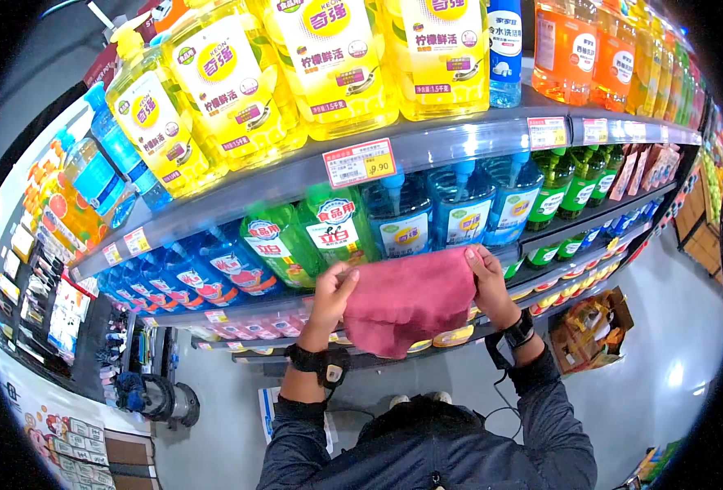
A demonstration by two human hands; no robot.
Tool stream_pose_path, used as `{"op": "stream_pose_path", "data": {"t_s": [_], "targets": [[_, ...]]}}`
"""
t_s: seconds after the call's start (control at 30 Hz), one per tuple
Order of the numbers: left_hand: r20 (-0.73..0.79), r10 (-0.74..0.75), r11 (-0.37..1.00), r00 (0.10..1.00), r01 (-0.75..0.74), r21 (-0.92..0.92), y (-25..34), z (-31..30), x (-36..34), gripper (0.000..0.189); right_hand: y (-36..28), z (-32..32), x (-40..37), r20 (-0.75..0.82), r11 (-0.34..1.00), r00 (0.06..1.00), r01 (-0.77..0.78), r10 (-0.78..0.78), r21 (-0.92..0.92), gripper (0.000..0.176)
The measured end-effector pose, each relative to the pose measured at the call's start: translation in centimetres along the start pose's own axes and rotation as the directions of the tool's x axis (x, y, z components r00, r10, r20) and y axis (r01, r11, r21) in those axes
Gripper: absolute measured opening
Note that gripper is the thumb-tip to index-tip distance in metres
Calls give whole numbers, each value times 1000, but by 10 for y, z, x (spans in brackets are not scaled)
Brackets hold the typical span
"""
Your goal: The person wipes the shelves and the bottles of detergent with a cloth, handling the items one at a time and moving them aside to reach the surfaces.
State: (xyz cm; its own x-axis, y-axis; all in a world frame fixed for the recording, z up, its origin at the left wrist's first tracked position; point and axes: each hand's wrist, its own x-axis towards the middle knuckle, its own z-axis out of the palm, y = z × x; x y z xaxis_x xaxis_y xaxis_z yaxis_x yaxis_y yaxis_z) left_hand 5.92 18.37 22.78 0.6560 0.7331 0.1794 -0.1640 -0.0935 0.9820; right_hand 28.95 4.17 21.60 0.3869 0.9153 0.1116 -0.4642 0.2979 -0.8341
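A dark pink cloth hangs stretched between my two hands, in front of the middle shelf. My left hand pinches its left edge, thumb on top. At the other side my right hand grips the upper right corner. The cloth's lower edge droops in loose folds. Just behind it stand green detergent bottles and blue pump bottles. Part of the lower shelves is hidden by the cloth.
Large yellow detergent bottles line the upper shelf, above a price tag. Orange bottles stand farther right. On the floor are a cardboard box at the right and a dark round bin at the left.
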Motion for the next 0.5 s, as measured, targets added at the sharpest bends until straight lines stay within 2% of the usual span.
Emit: {"op": "stream_pose_path", "data": {"t_s": [0.07,0.1,0.17,0.23,0.27,0.33,0.37,0.43,0.47,0.5], "targets": [[5,52,936,999,-50,348,-16,-1,6,15,1,10,0,-61,987,998,-12,22,161,23],[13,43,921,999,-45,387,-23,1,6,23,-1,16,-1,-63,987,998,-7,17,159,23],[144,298,694,944,-318,646,-34,12,-4,45,-7,29,-5,-77,944,989,-96,126,317,24],[324,267,736,908,-409,539,-31,30,-12,75,-2,32,-4,-83,956,989,-96,123,278,27],[328,271,732,905,-415,540,-29,41,-18,75,3,31,-3,-54,941,988,-122,146,315,26],[348,178,894,920,-299,334,-23,65,-30,91,7,41,-4,-53,909,982,-146,181,390,24],[346,218,903,913,-323,284,-19,75,-31,97,9,45,-3,12,879,984,-162,176,448,20],[234,232,935,944,-283,213,-16,85,-35,85,20,50,-4,75,908,981,-192,177,371,21],[228,232,935,946,-281,215,-19,84,-36,85,26,51,-5,80,907,980,-198,181,371,21],[154,217,942,964,-248,224,-25,81,-36,75,32,52,-6,116,960,987,-137,112,243,24]]}}
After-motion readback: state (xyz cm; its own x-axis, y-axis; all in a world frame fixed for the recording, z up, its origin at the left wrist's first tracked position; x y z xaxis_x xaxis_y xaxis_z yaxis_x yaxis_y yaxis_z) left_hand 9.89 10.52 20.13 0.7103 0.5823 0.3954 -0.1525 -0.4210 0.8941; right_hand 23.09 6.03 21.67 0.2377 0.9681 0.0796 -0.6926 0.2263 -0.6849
